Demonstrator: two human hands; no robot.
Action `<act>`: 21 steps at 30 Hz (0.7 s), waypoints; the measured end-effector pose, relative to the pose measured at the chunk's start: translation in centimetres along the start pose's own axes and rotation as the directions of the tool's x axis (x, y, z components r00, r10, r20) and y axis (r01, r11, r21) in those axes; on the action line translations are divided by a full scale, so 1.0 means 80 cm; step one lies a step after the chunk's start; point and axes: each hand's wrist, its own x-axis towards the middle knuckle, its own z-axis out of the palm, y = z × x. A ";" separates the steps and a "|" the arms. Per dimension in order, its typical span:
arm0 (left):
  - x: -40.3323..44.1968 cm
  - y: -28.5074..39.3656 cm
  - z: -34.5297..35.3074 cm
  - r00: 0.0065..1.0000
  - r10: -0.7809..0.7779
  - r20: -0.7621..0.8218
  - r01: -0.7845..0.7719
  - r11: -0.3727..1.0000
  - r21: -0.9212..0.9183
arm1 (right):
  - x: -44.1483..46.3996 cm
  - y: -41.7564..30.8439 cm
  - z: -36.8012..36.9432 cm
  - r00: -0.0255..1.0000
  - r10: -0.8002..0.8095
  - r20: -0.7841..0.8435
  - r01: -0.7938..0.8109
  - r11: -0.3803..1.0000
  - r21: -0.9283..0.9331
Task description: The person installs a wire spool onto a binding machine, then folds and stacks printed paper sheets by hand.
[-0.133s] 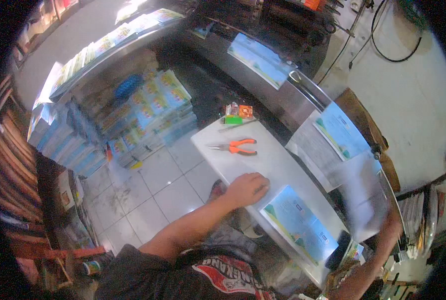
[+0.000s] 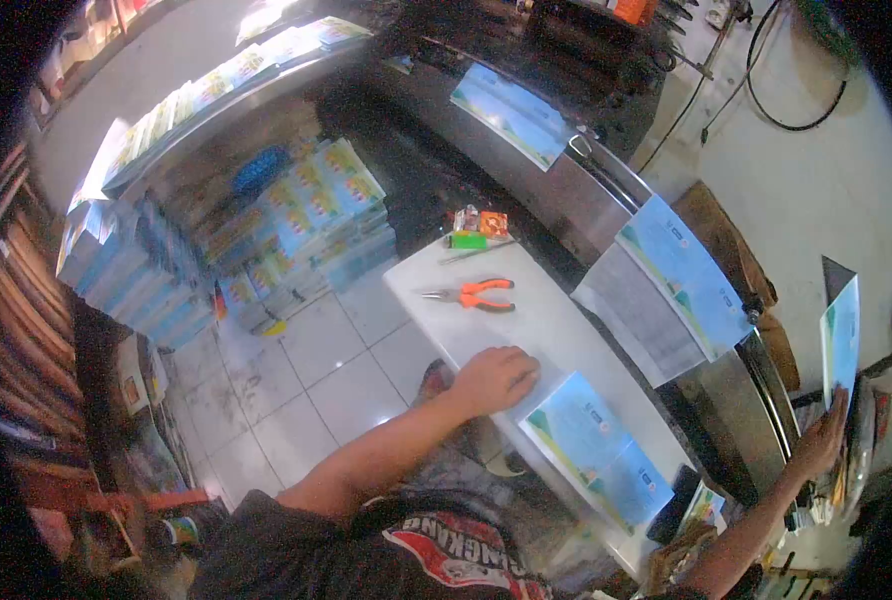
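right hand (image 2: 822,441) (nearly closed) holds booklet (image 2: 842,338)

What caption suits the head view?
Left hand on tabletop near long-nose pliers and blue printed sheets; right hand holding another sheet.

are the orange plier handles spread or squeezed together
Spread: on the pliers, white tabletop shows between the two orange handles.

Orange-handled pliers (image 2: 473,294) lie near a small green object (image 2: 466,241) and an orange packet (image 2: 493,224).
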 end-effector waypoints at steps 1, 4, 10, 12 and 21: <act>0.009 -0.004 -0.003 1.000 0.008 -0.002 -0.008 1.000 0.023 | -0.004 0.016 0.029 0.999 -0.010 -0.041 0.008 0.999 -0.050; 0.025 -0.013 0.004 0.999 0.051 -0.014 -0.050 0.998 0.047 | -0.064 0.044 0.131 0.913 0.248 0.324 -0.378 0.814 0.442; 0.024 -0.019 0.002 0.999 0.046 -0.020 -0.045 0.998 0.038 | -0.199 0.023 0.133 0.832 0.144 0.536 -0.267 0.951 0.159; 0.017 -0.012 -0.004 0.999 0.031 0.040 -0.033 0.999 0.038 | -0.230 0.018 0.126 0.860 0.114 0.497 -0.235 0.953 0.188; 0.031 -0.031 -0.025 0.972 0.056 0.228 -0.029 0.992 -0.121 | -0.203 -0.079 0.086 0.774 0.327 0.542 -0.612 0.605 0.509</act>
